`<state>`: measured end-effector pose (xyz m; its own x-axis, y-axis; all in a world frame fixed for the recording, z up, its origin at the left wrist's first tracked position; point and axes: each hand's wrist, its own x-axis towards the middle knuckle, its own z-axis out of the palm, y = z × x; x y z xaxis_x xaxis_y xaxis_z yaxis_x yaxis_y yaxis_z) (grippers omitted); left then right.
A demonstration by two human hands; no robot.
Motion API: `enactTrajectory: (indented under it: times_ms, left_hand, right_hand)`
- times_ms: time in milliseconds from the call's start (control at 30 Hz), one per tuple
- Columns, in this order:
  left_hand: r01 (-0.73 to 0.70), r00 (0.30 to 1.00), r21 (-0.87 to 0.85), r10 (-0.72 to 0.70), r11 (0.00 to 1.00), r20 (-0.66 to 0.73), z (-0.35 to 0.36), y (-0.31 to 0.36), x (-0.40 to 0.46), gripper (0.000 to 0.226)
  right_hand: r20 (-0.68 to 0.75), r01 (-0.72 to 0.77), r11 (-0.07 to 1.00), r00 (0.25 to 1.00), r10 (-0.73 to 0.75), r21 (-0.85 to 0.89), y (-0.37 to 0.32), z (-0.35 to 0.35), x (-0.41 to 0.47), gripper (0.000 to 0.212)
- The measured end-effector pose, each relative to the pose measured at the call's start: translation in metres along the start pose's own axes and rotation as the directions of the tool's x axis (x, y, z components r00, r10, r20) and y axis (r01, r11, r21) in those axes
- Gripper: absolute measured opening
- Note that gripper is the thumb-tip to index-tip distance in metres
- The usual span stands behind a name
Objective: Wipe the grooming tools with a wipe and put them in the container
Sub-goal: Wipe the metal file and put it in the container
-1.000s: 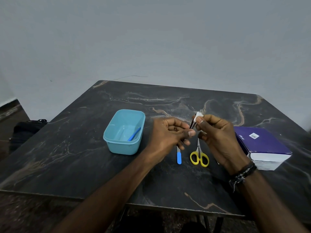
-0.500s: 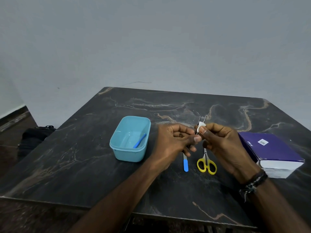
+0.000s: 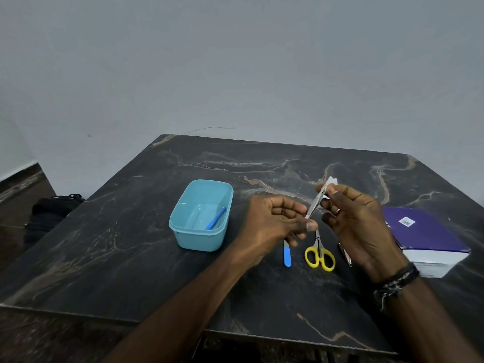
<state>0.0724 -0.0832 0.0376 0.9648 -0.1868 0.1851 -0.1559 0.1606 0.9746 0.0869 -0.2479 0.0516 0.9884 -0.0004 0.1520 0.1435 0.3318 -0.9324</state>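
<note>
A grey wall [image 3: 235, 61] fills the upper half of the view, above a dark marble-patterned table [image 3: 131, 258] with pale tan veins. At the far left, on the floor beside the table, lies a dark bag [image 3: 49, 213]. On the table's right side sits a thick purple book [image 3: 429, 234] with a small white label on its cover. Left of centre stands the light blue container [image 3: 201, 216], a rectangular plastic tub with no lid; a blue-handled tool [image 3: 216, 218] leans inside it against the right wall. Two bare forearms reach in from the bottom edge, the right one wearing a dark braided wristband [image 3: 395, 281]. The left hand [image 3: 275, 224], palm turned inward with fingers curled, pinches the lower end of a slim metal grooming tool, probably tweezers [image 3: 315, 203], between thumb and fingers. The tool is raised above the table and tilts up to the right. The right hand [image 3: 358, 221] pinches a small white wipe [image 3: 330, 182] around the tool's upper end, thumb and forefinger pressed together, the other fingers loosely curled. On the table below the hands lie a nail file with a blue handle [image 3: 287, 255], just beside it small scissors with yellow handles [image 3: 320, 256], and a thin metal tool [image 3: 345, 254] partly hidden by the right hand.
</note>
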Motion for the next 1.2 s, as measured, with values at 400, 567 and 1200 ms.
enactTrajectory:
  times_ms: [400,567,1200]
  left_hand:
    - [-0.040,0.986,0.004,0.040,0.999,-0.164,-0.002,-0.002,0.003,0.024]
    - [-0.061,0.985,0.039,0.067,0.997,-0.161,-0.001,-0.002,0.002,0.026]
    - [-0.076,0.982,0.056,0.084,0.996,-0.167,-0.001,-0.001,0.001,0.025]
  right_hand:
    - [-0.001,0.147,0.932,0.988,-0.156,-0.332,0.002,0.007,-0.005,0.012]
    - [0.015,0.139,0.919,0.989,-0.144,-0.368,0.003,0.010,-0.007,0.003]
    - [0.048,0.122,0.946,0.992,-0.113,-0.299,0.001,0.011,-0.009,0.018]
